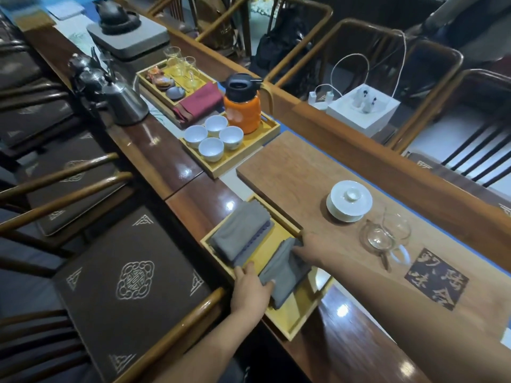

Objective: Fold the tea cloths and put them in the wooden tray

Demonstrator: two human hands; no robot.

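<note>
Over wooden tray (pixel 287 326), left hand (pixel 250 283) grip clamped on grey cloth (pixel 286 272), right hand (pixel 309 251) fingertips hidden, grip unclear

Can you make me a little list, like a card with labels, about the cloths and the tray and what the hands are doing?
tray: wooden tray at the table's near edge
folded cloth: grey cloth lying folded in the far part of the tray
cloth in hands: second grey cloth, folded, being set down in the tray beside the first
left hand: grips the near end of that cloth
right hand: holds its far end
nearby: white lidded bowl and glass pitcher on the wooden board
</note>
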